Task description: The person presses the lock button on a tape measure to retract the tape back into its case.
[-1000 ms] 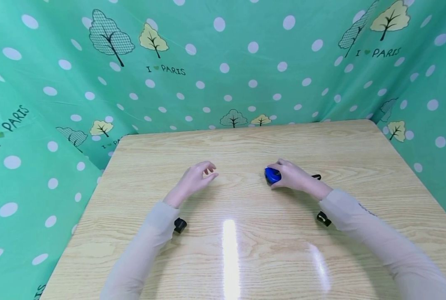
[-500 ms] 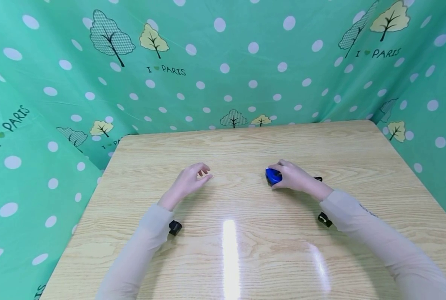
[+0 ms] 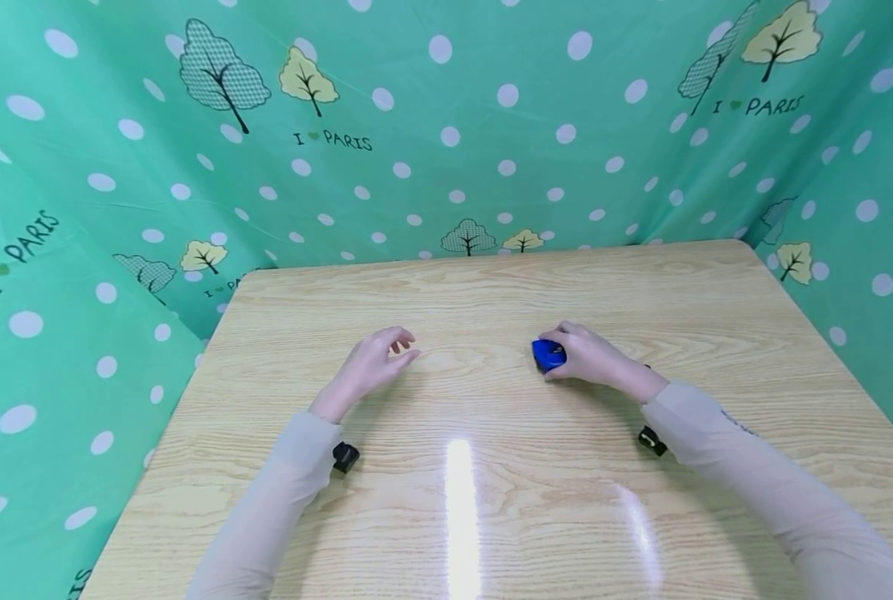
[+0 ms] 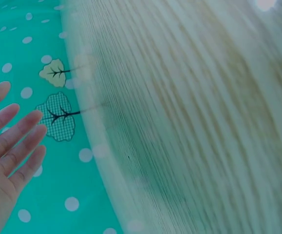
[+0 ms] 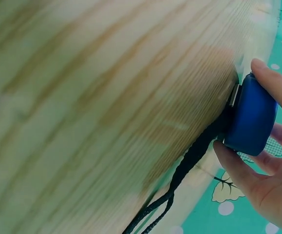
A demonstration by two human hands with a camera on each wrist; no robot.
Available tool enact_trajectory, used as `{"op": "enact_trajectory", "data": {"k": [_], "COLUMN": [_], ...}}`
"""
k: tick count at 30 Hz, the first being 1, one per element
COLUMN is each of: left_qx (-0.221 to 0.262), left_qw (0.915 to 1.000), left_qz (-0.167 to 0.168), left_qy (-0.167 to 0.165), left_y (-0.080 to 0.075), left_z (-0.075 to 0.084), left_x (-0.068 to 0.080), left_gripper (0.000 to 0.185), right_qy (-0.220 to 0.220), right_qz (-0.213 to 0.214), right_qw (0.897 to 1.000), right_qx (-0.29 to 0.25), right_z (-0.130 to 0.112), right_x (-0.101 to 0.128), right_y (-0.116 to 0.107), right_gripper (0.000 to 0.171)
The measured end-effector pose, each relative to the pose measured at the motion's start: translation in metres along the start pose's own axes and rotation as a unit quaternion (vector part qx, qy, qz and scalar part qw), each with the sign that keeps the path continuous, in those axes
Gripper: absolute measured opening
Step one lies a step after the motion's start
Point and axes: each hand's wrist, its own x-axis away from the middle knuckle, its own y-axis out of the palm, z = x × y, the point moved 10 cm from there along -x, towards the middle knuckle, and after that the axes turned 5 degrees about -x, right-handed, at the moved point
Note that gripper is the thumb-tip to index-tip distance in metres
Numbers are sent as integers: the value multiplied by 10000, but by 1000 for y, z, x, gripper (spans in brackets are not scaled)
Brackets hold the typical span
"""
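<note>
Head view: right hand grips blue case.

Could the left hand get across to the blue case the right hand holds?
Probably yes: only bare table lies between the left hand and the blue case, though the right hand wraps its far side.

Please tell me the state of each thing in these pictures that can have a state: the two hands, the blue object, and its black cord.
left hand: holds nothing, fingers relaxed, just above or on the table.
right hand: grips the blue case, thumb and fingers on opposite sides.
blue case: held in the right hand, down at the table; whether it touches cannot be told.
black cord: hangs loose from the case, trailing along the table.
</note>
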Motion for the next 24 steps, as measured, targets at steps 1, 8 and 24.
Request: {"op": "enact_trajectory", "data": {"k": [1,8,24], "left_qx": [-8,-43,-613], "left_qw": [10000,10000,9971], "left_qz": [1,5,420], "left_qy": [-4,15,151], "left_y": [0,-2,-24], "left_z": [0,-3,-10], "left_x": [0,2,13], "left_gripper": [25,26,30], "right_qy": [28,168,293], "right_qz": [-20,-85,239], "right_qw": [10000,9998,9983], "right_qx": [-18,-30,433], "right_z": [1,4,19], "right_x": [0,4,29], "right_y": [0,-2,-29], "right_gripper": [65,66,55]}}
